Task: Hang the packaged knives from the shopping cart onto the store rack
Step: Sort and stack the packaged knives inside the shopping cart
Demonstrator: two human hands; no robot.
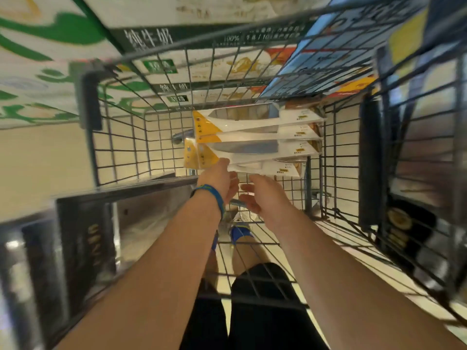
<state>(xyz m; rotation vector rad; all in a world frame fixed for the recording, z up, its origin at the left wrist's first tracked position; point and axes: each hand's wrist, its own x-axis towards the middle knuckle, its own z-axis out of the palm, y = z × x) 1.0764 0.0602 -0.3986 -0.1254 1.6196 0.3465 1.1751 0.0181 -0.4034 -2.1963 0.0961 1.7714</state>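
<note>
- Far beyond and left of the left hand: stacked milk cases (50, 59), white with green print. Count unclear because of blur.
- Left of the left forearm, near the floor: one dark display unit (83, 238) with gold lettering.
- One shopping cart (121, 152), grey wire, surrounds both hands. Both forearms reach into its basket from the near side.
- One black corner bumper (87, 102) on the cart, up and left of the left hand.
- Left hand (218, 176): back of hand faces the camera and its tip touches the near edge of the closest knife pack. Fingers are partly hidden under the pack, so I can't tell if it grips or only touches.
- One blue wristband (211, 194) on the left wrist.
- Packaged knives (252, 137): lying in the cart basket just beyond both hands, in an overlapping stack. Four packs countable, clear plastic with yellow corner cards at their left ends. The blades lie sideways across the view.
- Right hand (260, 195): just right of the left hand, palm turned towards it, fingers loosely spread. It holds nothing and sits just below the nearest pack, with no clear contact.
- One blue shoe (240, 233) seen through the cart floor, below and between the wrists.
- Black shorts (262, 311) between the two forearms, close to the camera.
- Beyond and right of the right hand: blue boxes (316, 59), blurred, count unclear.
- Well right of the right forearm: one second wire basket (417, 122), blurred.
</note>
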